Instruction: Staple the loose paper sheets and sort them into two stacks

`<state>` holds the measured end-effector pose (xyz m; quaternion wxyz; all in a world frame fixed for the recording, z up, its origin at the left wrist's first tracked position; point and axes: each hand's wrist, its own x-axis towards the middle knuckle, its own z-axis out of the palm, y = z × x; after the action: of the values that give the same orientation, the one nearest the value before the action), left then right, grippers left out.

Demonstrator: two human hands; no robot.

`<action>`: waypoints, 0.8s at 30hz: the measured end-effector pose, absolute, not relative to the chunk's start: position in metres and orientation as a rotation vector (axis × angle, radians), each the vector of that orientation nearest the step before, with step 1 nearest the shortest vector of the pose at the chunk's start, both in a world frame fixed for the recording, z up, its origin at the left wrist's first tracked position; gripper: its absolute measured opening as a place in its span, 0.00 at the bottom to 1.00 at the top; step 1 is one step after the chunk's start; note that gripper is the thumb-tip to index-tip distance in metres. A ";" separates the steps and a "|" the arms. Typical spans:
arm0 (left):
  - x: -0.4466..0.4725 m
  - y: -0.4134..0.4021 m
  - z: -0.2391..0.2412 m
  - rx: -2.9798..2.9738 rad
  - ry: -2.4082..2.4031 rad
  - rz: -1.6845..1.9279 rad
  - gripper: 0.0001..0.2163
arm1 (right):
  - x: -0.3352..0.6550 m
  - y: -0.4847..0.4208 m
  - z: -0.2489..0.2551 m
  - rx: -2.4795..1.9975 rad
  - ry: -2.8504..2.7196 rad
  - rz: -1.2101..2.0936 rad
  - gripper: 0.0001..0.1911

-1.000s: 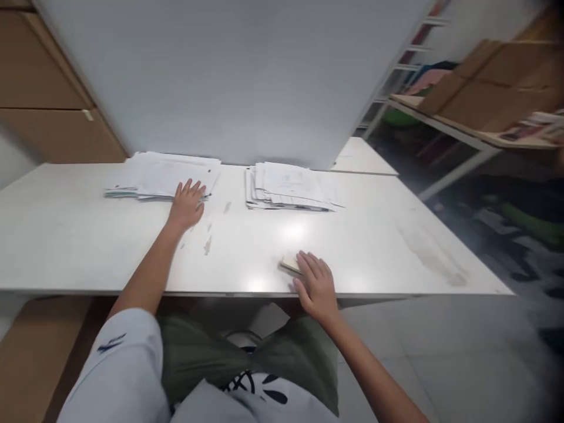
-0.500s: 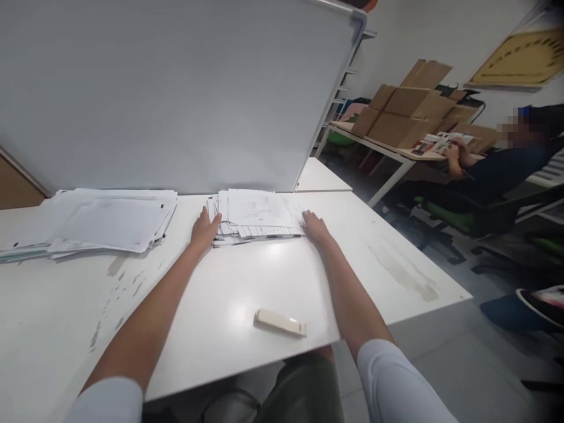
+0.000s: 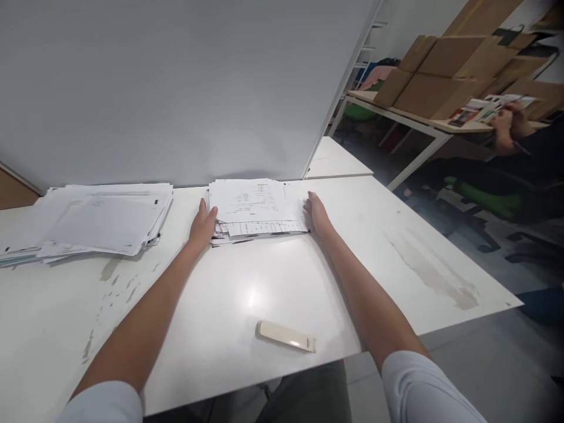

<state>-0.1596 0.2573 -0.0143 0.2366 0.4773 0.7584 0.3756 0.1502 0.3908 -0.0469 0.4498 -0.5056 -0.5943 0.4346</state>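
Note:
A loose stack of printed papers (image 3: pixel 253 202) lies on the white table against the foot of the whiteboard, its lower sheets sticking out unevenly. On its left edge is my left hand (image 3: pixel 203 226), thumb against the sheets and fingers along the side. My right hand (image 3: pixel 318 214) has its fingers curled at the right edge of the same stack. Between them the two hands hold the stack from both sides. Nearer to me lies a narrow cream-coloured object (image 3: pixel 285 336), its exact kind unclear; neither hand touches it.
A larger pile of papers (image 3: pixel 103 220) lies to the left. The whiteboard (image 3: pixel 176 88) stands upright behind both piles. Cardboard boxes (image 3: pixel 440 76) fill another table at the right, where a co-worker's hands (image 3: pixel 506 120) hold something printed. Stains mark the white table (image 3: pixel 247 276).
The view has shifted, so the boxes and co-worker sit farther right. The stack's top sheet shows more print and lies differently. Both hands remain at its sides.

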 end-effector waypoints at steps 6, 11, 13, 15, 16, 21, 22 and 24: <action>-0.158 0.262 -0.014 1.302 2.117 0.950 0.38 | 0.121 0.398 -0.038 -1.232 -1.698 1.138 0.44; -0.164 0.261 -0.023 1.371 2.071 0.974 0.39 | 0.110 0.390 -0.036 -1.057 -1.737 1.231 0.38; -0.166 0.260 -0.025 1.441 2.062 0.940 0.40 | 0.106 0.390 -0.039 -1.024 -1.728 1.194 0.39; -0.166 0.259 -0.026 1.493 2.041 0.921 0.39 | 0.105 0.393 -0.043 -1.060 -1.737 1.143 0.40; -0.167 0.258 -0.025 1.518 2.035 0.915 0.38 | 0.107 0.395 -0.044 -1.100 -1.763 1.109 0.38; -0.164 0.255 -0.021 1.549 2.128 0.930 0.34 | 0.136 0.392 -0.047 -1.389 -1.866 0.733 0.31; -0.162 0.254 -0.020 1.551 2.149 0.953 0.33 | 0.145 0.385 -0.046 -1.454 -1.870 0.655 0.32; -0.155 0.248 -0.015 1.610 2.153 1.000 0.30 | 0.164 0.363 -0.045 -1.540 -1.889 0.595 0.32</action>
<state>-0.1547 0.2476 -0.0154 0.1362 0.5560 0.7437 0.3454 0.1642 0.3635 -0.0452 0.3113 -0.5833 -0.7156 0.2255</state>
